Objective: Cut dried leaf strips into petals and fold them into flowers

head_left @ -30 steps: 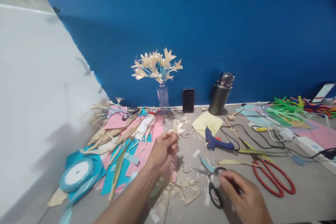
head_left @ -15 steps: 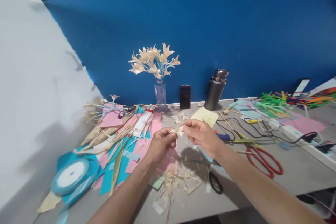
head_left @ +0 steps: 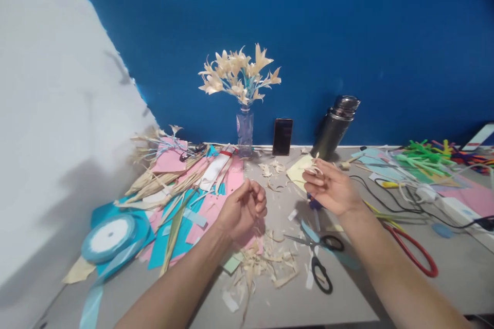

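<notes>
My right hand point(head_left: 334, 185) is raised over the yellow paper point(head_left: 296, 175), its fingers pinched on a small cream husk flower point(head_left: 315, 164). Part of that flower is hidden by the fingers. Lower and to the left, my left hand point(head_left: 245, 208) is held with curled fingers, and nothing shows in it. Beneath and between the hands lie pale husk scraps point(head_left: 266, 264) and a pair of black-handled scissors point(head_left: 319, 262) with its blades apart.
A clear bottle point(head_left: 245, 131) holds cream husk flowers point(head_left: 239, 72). Beside it stand a phone point(head_left: 283, 136) and a dark thermos point(head_left: 335, 126). A blue ribbon roll point(head_left: 109, 236) lies left. Red-handled scissors point(head_left: 419, 257), cables and a power strip point(head_left: 463, 213) are on the right.
My hands have come apart. The right one has moved right and up with the flower, while the left has let go of it and curled. The camera view has shifted slightly.
</notes>
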Available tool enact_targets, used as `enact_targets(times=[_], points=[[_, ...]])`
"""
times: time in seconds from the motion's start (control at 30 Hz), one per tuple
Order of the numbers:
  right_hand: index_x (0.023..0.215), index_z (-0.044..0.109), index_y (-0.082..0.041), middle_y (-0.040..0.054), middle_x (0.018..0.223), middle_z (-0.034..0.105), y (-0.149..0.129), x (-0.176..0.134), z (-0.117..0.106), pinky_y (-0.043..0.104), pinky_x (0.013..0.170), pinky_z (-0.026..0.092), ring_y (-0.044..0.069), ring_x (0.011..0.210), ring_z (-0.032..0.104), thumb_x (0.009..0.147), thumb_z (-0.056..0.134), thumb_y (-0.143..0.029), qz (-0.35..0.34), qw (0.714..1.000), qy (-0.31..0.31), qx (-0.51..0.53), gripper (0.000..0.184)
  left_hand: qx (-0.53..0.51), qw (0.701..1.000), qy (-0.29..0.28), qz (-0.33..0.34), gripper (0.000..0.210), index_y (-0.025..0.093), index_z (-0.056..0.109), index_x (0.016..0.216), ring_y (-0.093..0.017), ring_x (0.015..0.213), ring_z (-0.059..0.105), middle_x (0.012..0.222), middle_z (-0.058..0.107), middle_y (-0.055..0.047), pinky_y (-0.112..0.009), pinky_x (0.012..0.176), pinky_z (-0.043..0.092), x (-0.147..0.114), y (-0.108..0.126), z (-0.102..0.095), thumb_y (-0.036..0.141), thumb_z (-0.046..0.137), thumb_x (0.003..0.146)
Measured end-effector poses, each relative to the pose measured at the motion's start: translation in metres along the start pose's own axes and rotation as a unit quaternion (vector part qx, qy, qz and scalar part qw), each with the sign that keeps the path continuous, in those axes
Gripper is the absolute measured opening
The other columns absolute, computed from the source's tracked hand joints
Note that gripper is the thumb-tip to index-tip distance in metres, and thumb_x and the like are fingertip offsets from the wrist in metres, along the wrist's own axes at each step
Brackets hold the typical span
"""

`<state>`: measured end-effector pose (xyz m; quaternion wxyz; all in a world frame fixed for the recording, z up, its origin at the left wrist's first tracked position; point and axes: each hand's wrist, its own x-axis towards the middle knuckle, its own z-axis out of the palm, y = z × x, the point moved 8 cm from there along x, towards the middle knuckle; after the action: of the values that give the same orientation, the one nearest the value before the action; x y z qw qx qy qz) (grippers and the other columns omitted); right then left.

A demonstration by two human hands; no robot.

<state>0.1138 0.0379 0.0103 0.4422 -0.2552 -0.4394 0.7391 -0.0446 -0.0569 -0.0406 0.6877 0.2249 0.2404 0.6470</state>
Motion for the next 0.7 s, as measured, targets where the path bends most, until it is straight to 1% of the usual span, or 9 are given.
enact_targets(times=[0.07, 0.17, 0.23, 0.33, 0.4, 0.47, 0.57, 0.63, 0.7], points=[[0.069, 0.044, -0.022, -0.0069, 0.062, 0.033, 0.010, 0.003, -0.002, 0.020, 0.043, 0.016, 0.008, 0.048, 0.026, 0.066, 0.080, -0.031, 0.012, 0.999, -0.008, 0.030, 0.037, 0.017, 1.000, 0.006, -0.001, 0.028, 0.014, 0.058, 0.069, -0.007, 0.049, 0.046, 0.067, 0.055, 0.001, -0.020, 0.047, 0.036, 0.000, -0.001, -0.002, 0.034, 0.073, 0.082], [0.069, 0.045, -0.021, -0.0081, 0.060, 0.032, 0.029, 0.004, -0.002, 0.018, 0.044, 0.018, 0.007, 0.048, 0.025, 0.064, 0.083, -0.027, 0.047, 0.993, -0.023, 0.107, 0.038, 0.053, 0.998, 0.035, 0.005, 0.028, 0.014, 0.054, 0.065, -0.006, 0.044, 0.044, 0.063, 0.056, 0.000, -0.020, 0.044, 0.034, 0.000, -0.003, -0.011, 0.027, 0.071, 0.083], [0.069, 0.046, -0.019, -0.0086, 0.059, 0.031, 0.038, 0.005, -0.003, 0.017, 0.044, 0.018, 0.006, 0.048, 0.025, 0.064, 0.085, -0.023, 0.066, 0.986, -0.029, 0.151, 0.039, 0.046, 0.998, 0.052, -0.008, 0.033, 0.015, 0.050, 0.061, -0.006, 0.039, 0.037, 0.054, 0.051, 0.002, -0.020, 0.040, 0.029, 0.000, -0.008, -0.017, 0.028, 0.067, 0.086], [0.071, 0.051, -0.018, -0.0080, 0.059, 0.035, 0.040, 0.004, -0.009, 0.017, 0.044, 0.018, 0.005, 0.048, 0.028, 0.064, 0.085, -0.020, 0.068, 0.981, -0.035, 0.178, 0.035, 0.029, 0.996, 0.072, -0.041, 0.048, 0.018, 0.037, 0.054, -0.006, 0.033, 0.023, 0.041, 0.036, 0.006, -0.021, 0.036, 0.021, -0.001, -0.017, -0.022, 0.036, 0.059, 0.093], [0.072, 0.054, -0.017, -0.0069, 0.061, 0.039, 0.035, 0.004, -0.012, 0.017, 0.045, 0.017, 0.005, 0.048, 0.028, 0.065, 0.085, -0.020, 0.052, 0.981, -0.043, 0.180, 0.032, 0.038, 0.995, 0.084, -0.038, 0.052, 0.019, 0.033, 0.053, -0.006, 0.033, 0.020, 0.040, 0.030, 0.007, -0.022, 0.036, 0.022, 0.000, -0.018, -0.022, 0.040, 0.056, 0.095], [0.072, 0.057, -0.017, -0.0058, 0.062, 0.042, 0.029, 0.003, -0.012, 0.018, 0.046, 0.018, 0.005, 0.049, 0.027, 0.066, 0.084, -0.022, 0.033, 0.983, -0.057, 0.169, 0.028, 0.067, 0.994, 0.084, -0.009, 0.046, 0.018, 0.039, 0.057, -0.007, 0.037, 0.028, 0.047, 0.038, 0.006, -0.021, 0.040, 0.028, 0.003, -0.013, -0.017, 0.040, 0.059, 0.093], [0.072, 0.061, -0.018, -0.0051, 0.060, 0.044, 0.022, 0.002, -0.011, 0.020, 0.048, 0.019, 0.006, 0.049, 0.027, 0.067, 0.084, -0.030, 0.002, 0.989, -0.073, 0.127, 0.027, 0.122, 0.991, 0.053, 0.031, 0.035, 0.017, 0.049, 0.067, -0.007, 0.046, 0.039, 0.062, 0.047, 0.004, -0.021, 0.045, 0.033, 0.002, 0.002, 0.001, 0.038, 0.068, 0.086], [0.072, 0.063, -0.018, -0.0050, 0.058, 0.044, 0.017, 0.002, -0.012, 0.022, 0.048, 0.019, 0.006, 0.048, 0.028, 0.068, 0.085, -0.036, -0.029, 0.994, -0.068, 0.085, 0.029, 0.153, 0.987, 0.038, 0.041, 0.038, 0.017, 0.047, 0.063, -0.006, 0.044, 0.036, 0.060, 0.042, 0.005, -0.021, 0.044, 0.031, -0.011, 0.017, 0.012, 0.039, 0.070, 0.085], [0.073, 0.065, -0.017, -0.0053, 0.055, 0.044, 0.014, 0.000, -0.013, 0.023, 0.048, 0.019, 0.007, 0.048, 0.029, 0.069, 0.084, -0.039, -0.058, 0.995, -0.059, 0.048, 0.029, 0.191, 0.979, 0.058, 0.053, 0.045, 0.018, 0.044, 0.058, -0.007, 0.042, 0.031, 0.054, 0.036, 0.005, -0.022, 0.042, 0.029, -0.036, 0.038, 0.019, 0.043, 0.068, 0.085]])
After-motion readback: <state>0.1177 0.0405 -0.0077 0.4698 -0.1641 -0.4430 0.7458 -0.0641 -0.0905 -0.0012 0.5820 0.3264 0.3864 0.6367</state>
